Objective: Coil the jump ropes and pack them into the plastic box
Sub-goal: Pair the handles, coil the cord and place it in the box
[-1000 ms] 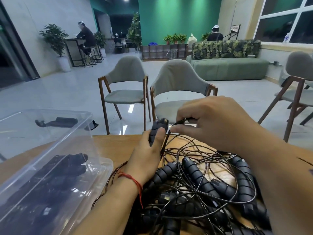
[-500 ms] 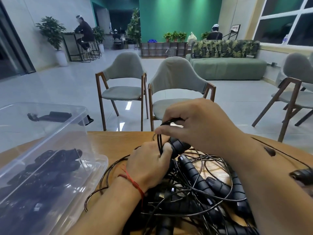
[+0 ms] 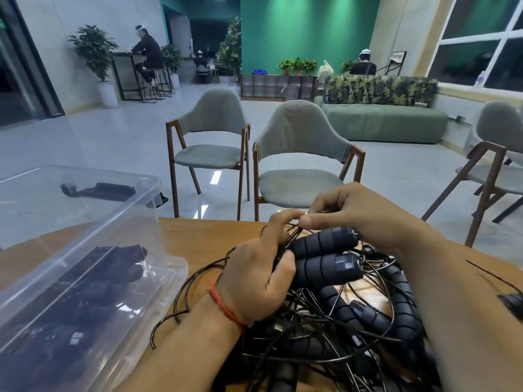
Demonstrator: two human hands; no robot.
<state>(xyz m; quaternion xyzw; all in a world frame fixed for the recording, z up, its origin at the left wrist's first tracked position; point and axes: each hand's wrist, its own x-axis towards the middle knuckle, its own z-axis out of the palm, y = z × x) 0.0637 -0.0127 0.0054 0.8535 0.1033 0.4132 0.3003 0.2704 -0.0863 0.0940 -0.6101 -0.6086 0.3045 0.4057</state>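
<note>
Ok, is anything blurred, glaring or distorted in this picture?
Head view: right forearm motion-smeared at lower right; left hand, right hand, cord and held handles sharp; light glares off the floor beneath a chair; wide lens leans the door frame.

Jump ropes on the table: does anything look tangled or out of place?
Yes. The loose jump ropes lie in one tangled heap right of the plastic box, cords looped over and under the handles.

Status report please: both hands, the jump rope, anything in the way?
Left hand grips two black handles and cord loops. Right hand pinches the cord above them. Plastic box open, left, ropes inside. Tangled rope pile beneath both hands.
</note>
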